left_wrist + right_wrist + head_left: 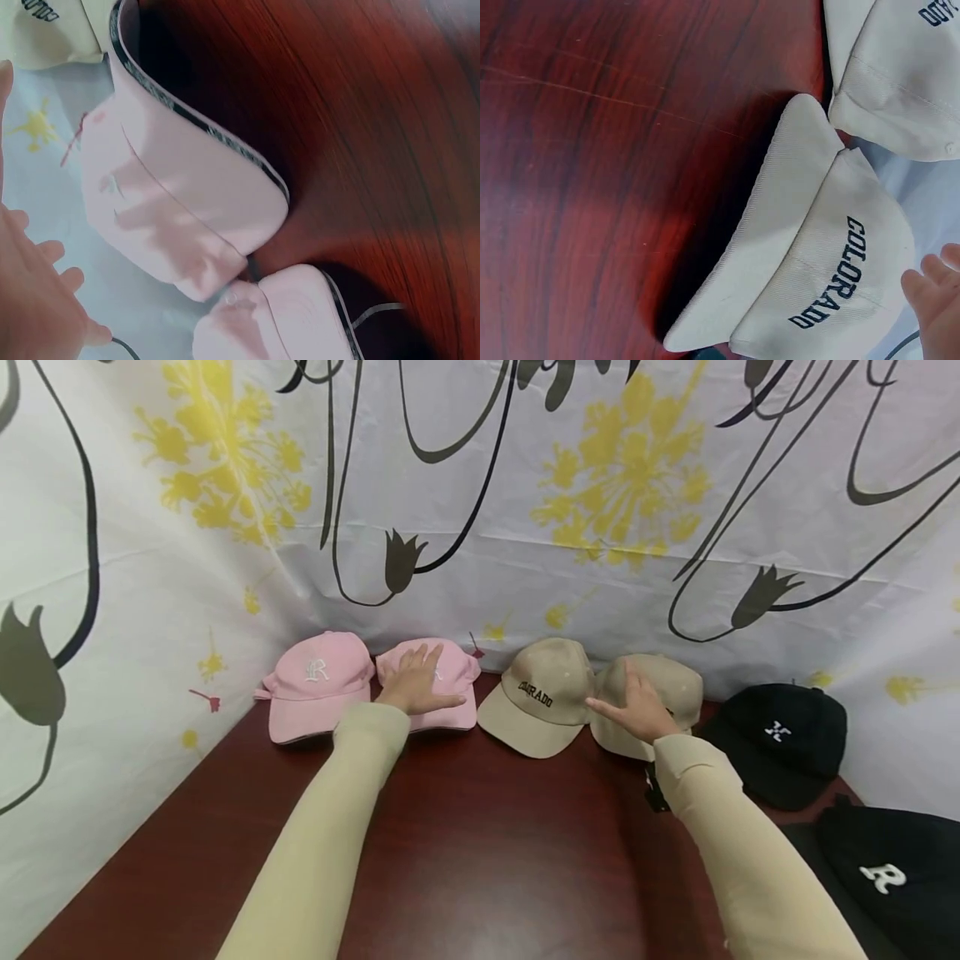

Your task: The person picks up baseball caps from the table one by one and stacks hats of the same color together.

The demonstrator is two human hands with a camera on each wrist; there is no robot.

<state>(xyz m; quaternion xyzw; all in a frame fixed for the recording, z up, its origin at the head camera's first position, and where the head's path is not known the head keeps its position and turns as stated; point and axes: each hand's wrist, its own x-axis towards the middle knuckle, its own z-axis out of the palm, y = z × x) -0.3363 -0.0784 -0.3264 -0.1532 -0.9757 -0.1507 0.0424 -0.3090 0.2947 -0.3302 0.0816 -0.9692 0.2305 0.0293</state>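
Note:
My left hand [411, 683], fingers spread, is over the second pink cap [452, 714] in the head view. The left wrist view shows a gap between that hand [37, 300] and the pink cap [202, 180]. Beside it on the left sits another pink cap [318, 672] with a white R. Over the right-hand beige cap [678, 681] my right hand [640, 706] is held with straight fingers. From the right wrist, this beige cap [780, 255] reads COLORADO, and the fingertips are close to its crown; contact is unclear. A second beige cap [551, 672] lies between the hands.
Two black caps stand at the right: one with a small white mark [783, 727], one nearer with a white R [892, 868]. A dark tag [656, 792] hangs by my right sleeve. Patterned white cloth [480, 502] walls the dark red table [487, 852].

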